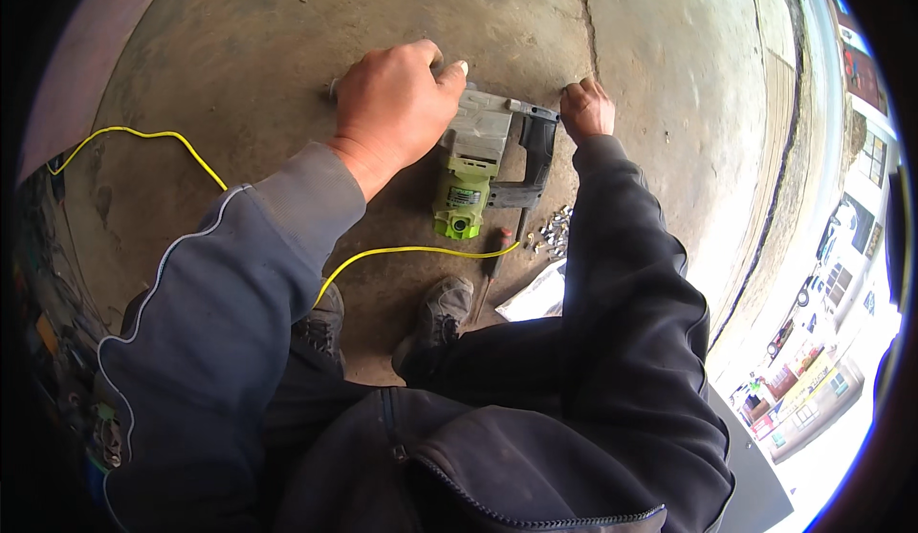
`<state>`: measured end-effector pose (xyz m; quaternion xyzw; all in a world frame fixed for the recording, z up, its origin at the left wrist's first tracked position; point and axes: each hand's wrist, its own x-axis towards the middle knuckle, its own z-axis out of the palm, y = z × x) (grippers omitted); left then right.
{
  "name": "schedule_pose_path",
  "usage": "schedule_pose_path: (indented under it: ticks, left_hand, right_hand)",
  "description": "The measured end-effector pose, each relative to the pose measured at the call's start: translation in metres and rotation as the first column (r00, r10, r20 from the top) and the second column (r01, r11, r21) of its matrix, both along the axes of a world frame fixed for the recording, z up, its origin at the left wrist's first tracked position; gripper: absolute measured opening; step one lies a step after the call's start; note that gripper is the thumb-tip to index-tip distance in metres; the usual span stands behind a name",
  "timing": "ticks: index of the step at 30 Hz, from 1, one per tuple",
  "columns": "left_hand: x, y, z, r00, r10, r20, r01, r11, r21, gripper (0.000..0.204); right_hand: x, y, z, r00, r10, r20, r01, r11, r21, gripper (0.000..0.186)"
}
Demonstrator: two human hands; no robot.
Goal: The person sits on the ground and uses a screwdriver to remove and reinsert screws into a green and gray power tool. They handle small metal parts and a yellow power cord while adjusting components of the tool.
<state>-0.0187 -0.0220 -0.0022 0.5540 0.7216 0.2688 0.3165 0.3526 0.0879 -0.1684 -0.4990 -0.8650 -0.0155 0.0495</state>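
Observation:
A rotary hammer [478,131] lies on its side on the concrete floor, with a grey metal body, a green motor housing and a black loop handle [538,155]. My left hand [397,98] is curled over its front barrel, fingers bent and thumb raised; the tip of the barrel shows just left of the hand. What the fingers touch underneath is hidden. Beside the handle's far corner, my right hand [587,110] is closed with its knuckles up. Whatever it may hold does not show.
A yellow cord [402,249] runs from the handle past my left arm. Near my shoes [445,308] lie a red-handled screwdriver [504,239], a pile of small metal parts [553,234] and a white sheet [535,292]. A crack [585,17] crosses the floor ahead.

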Motion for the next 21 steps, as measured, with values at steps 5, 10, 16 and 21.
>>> schedule_pose_path:
  ticks: [5, 10, 16, 21]
  left_hand:
    - [-0.002, 0.002, 0.001, 0.999, -0.022, -0.023, 0.021, 0.999, -0.042, 0.035]
    - [-0.001, 0.005, 0.001, 1.0, 0.006, -0.008, -0.006, 1.0, 0.0, 0.037]
    - [0.002, 0.002, -0.001, 1.0, -0.006, 0.013, 0.006, 1.0, -0.011, 0.038]
    - [-0.001, 0.001, -0.002, 1.0, 0.0, 0.018, 0.0, 1.0, -0.006, 0.038]
  right_hand:
    - [-0.014, 0.006, -0.002, 0.998, -0.039, 0.045, 0.039, 0.999, -0.008, 0.016]
    - [0.005, -0.002, -0.002, 0.999, -0.024, 0.031, 0.025, 0.999, -0.027, 0.017]
    - [-0.01, 0.011, -0.001, 0.999, -0.041, 0.036, 0.043, 0.996, -0.074, 0.017]
    - [-0.005, 0.004, 0.0, 0.999, -0.044, 0.026, 0.046, 0.994, -0.099, 0.019]
